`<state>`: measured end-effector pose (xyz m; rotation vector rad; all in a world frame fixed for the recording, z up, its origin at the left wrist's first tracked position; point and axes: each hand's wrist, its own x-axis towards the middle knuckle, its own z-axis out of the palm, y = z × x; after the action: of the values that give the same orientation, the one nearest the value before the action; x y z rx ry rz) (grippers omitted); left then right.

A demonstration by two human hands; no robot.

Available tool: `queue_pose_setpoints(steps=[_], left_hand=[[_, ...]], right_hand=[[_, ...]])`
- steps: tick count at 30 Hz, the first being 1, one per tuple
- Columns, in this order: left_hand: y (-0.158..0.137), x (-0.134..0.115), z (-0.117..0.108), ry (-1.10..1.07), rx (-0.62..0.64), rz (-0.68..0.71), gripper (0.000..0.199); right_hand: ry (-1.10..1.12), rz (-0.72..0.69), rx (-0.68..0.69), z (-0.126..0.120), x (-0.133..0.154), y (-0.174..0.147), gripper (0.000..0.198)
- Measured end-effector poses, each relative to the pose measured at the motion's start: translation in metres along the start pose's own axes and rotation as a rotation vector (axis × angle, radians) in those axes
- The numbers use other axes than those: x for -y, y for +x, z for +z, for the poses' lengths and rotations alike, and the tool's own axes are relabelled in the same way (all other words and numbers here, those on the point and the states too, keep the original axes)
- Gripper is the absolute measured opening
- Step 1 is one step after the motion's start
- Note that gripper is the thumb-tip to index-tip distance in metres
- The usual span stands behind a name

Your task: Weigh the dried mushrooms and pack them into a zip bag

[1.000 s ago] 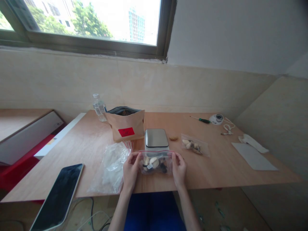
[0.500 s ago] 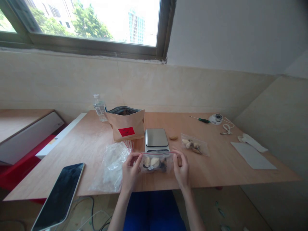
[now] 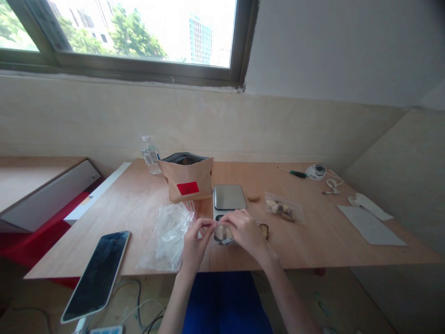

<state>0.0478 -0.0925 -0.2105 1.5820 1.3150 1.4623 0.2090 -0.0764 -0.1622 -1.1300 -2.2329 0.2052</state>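
Right hand [image 3: 245,230] slid leftward along small zip bag [image 3: 224,233], meeting left hand [image 3: 195,243]; both pinch it; red label [image 3: 187,188] unreadable.

Your hands: two [image 3: 195,243] [image 3: 245,230]
Filled small bags: two [image 3: 222,232] [image 3: 283,209]
Scales: one [image 3: 229,197]
Bottles: one [image 3: 150,154]
Phones: one [image 3: 95,273]

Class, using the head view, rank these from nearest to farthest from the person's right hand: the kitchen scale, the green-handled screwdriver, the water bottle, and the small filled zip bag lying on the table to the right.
1. Kitchen scale: just behind the right hand.
2. Filled zip bag: to its right.
3. Water bottle: far back, left of the brown bag.
4. Screwdriver: far back right; too close to call against the bottle.
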Motion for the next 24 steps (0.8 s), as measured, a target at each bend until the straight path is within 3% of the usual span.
queue_pose_setpoints(steps=[6,11,18,24], left_hand=[[-0.004,-0.004,0.002,0.063,-0.018,0.067,0.010],[-0.006,0.003,-0.001,0.078,-0.053,0.031,0.011],[-0.002,0.002,-0.001,-0.014,0.004,-0.032,0.014],[0.004,-0.003,-0.006,-0.011,0.039,0.021,0.015]], right_hand=[[-0.091,0.010,-0.088,0.010,0.006,-0.005,0.019],[-0.089,0.065,-0.041,0.011,-0.008,-0.013,0.013],[-0.085,0.049,-0.105,0.013,-0.013,-0.019,0.027],[-0.085,0.087,-0.071,0.002,-0.013,-0.021,0.018]])
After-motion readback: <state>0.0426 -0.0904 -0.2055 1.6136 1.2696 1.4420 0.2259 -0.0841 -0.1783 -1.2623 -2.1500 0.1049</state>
